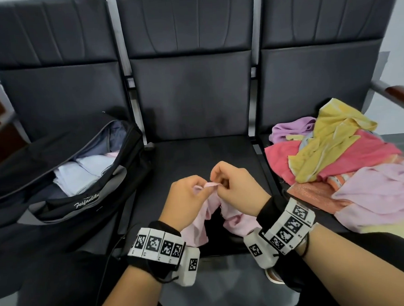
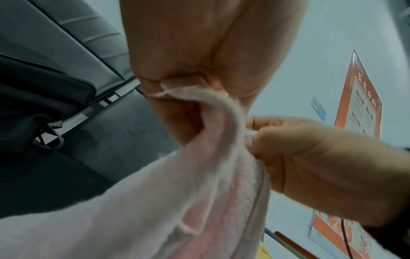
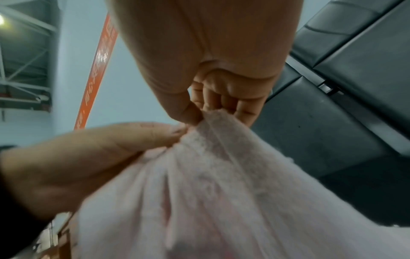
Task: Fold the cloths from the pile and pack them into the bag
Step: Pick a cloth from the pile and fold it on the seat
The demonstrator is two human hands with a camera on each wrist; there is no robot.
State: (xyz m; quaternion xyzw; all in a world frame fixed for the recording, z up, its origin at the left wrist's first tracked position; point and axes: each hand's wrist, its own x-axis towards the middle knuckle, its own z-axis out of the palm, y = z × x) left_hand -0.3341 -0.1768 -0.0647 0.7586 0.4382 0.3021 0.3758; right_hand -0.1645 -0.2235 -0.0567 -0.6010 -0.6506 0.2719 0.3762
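A pale pink cloth (image 1: 197, 225) hangs between my two hands above the middle seat. My left hand (image 1: 189, 195) pinches its upper edge, and my right hand (image 1: 231, 186) pinches the same edge right beside it. The left wrist view shows the pink cloth (image 2: 199, 192) looping from my left fingers (image 2: 182, 112) to the right hand (image 2: 310, 157). In the right wrist view my right fingers (image 3: 221, 101) pinch the pink cloth (image 3: 221, 184). An open black bag (image 1: 64, 174) lies on the left seat with folded pale cloths (image 1: 85, 173) inside. The pile of cloths (image 1: 342, 164) sits on the right seat.
Three dark padded seats (image 1: 193, 94) stand joined in a row with metal dividers. A wooden armrest (image 1: 399, 93) sticks out at the far right. The pile holds yellow, red, purple, orange and pink pieces. An orange poster (image 2: 359, 98) hangs on the wall.
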